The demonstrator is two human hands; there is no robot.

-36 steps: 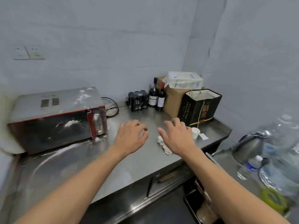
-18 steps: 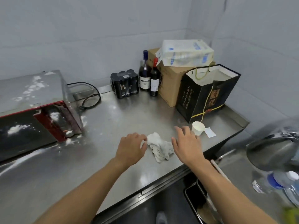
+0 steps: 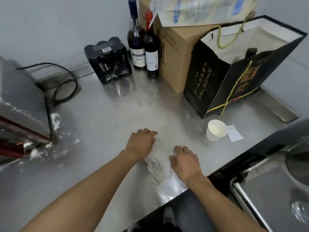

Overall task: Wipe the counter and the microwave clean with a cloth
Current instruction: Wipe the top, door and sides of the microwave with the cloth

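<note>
A crumpled white cloth (image 3: 158, 164) lies on the steel counter (image 3: 107, 124) near its front edge. My left hand (image 3: 141, 144) is on the cloth's left side, its fingers curled down into the fabric. My right hand (image 3: 185, 163) grips the cloth's right side, its fingers also bent into it. The microwave (image 3: 21, 101) stands at the far left, only partly in view. White powder (image 3: 55, 121) is scattered on the counter along its right side and front corner.
A white paper cup (image 3: 215, 130) and a paper slip (image 3: 234, 135) sit right of my hands. Behind them stand a black gift bag (image 3: 234, 84), a cardboard box (image 3: 173, 52), two wine bottles (image 3: 151, 52) and a black can pack (image 3: 107, 60). A black cable (image 3: 66, 84) loops by the microwave.
Both hands have closed in from either side of the cloth and now hold it. My head has tilted down and moved nearer the counter.
</note>
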